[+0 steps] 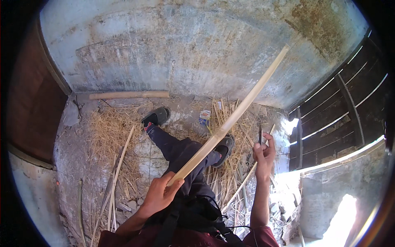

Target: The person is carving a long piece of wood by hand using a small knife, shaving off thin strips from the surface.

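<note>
Clock set on the whole view, 12 at top. Nearest, 6 o'clock: dark straps (168, 226) over a maroon top (263, 237).

Left hand (158, 195), 7 o'clock: closed on the near end of the strip (222, 131), thumb on the upper side, fingers wrapped beneath. Strip pale, bamboo-like, a node near mid-length; held aloft, slanting from 7 o'clock past centre to between 1 and 2, passing over the legs (175, 148).

Right hand (264, 155), 4 o'clock: raised, apart from the strip. Thumb and forefinger pinch a thin, dark tool (260, 136), pointing toward 12; kind unclear. Remaining fingers partly hidden, curl cannot be told.

Legs in dark trousers, 2 dark shoes: 1 at 11 o'clock (159, 116), the other just right of the strip, toward 4.

Floor: shavings (109, 136) heaped at 9 o'clock, more under and beside the shoe toward 4. Loose sticks (119, 173) at 8 o'clock. Small blue-and-white packet (204, 117) near centre, left of the strip.

Farther: pole (129, 95) at 10 o'clock, lying along the foot of the wall (164, 53). Wall stained, across 12. Brown door (37, 90), 9 to 10. Dark slats (329, 115), 3 o'clock, light through the gaps.
</note>
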`<state>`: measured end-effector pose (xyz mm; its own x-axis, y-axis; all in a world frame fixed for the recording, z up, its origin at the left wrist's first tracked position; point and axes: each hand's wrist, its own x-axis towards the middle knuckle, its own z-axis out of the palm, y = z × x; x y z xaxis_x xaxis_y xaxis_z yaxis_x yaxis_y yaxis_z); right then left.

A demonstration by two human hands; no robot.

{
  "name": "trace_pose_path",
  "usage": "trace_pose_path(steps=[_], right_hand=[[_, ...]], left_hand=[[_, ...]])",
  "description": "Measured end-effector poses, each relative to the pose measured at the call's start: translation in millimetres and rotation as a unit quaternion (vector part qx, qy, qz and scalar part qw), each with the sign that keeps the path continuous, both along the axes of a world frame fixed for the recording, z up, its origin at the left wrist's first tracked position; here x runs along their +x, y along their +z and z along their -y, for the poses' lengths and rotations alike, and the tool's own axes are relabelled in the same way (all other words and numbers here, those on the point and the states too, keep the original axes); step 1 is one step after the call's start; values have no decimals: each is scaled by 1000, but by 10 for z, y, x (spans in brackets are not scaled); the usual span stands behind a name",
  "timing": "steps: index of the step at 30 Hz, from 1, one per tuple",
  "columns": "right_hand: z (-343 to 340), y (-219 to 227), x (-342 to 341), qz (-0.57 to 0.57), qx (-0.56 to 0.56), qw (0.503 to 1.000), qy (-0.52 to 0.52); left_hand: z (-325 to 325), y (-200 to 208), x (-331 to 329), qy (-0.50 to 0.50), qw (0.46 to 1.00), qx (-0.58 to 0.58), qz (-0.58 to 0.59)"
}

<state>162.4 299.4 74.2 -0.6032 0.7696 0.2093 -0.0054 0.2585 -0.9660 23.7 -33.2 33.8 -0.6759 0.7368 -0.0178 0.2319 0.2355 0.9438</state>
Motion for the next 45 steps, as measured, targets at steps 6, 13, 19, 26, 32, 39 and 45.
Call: trace_pose_path(steps=[6, 13, 19, 26, 32, 39, 45], right_hand=[[98, -13, -81, -21, 21, 999, 27], [174, -34, -115, 48, 144, 988, -10], [279, 84, -294, 98, 220, 970, -18], [251, -53, -353, 89, 228, 969, -19], [115, -7, -199, 57, 147, 985, -71], [-385, 107, 204, -28, 206, 955, -211], [-734, 110, 624, 31, 268, 915, -301]], left_hand=[[-115, 75, -50, 7, 995, -22, -92], [-154, 40, 22, -7, 993, -26, -117], [-139, 27, 48, -19, 989, -27, -143], [-136, 10, 63, -26, 989, -39, -141], [-110, -70, 51, -24, 992, -46, -111], [-70, -25, 2, -1, 994, -58, -96], [-48, -157, -9, -1, 999, -1, -47]])
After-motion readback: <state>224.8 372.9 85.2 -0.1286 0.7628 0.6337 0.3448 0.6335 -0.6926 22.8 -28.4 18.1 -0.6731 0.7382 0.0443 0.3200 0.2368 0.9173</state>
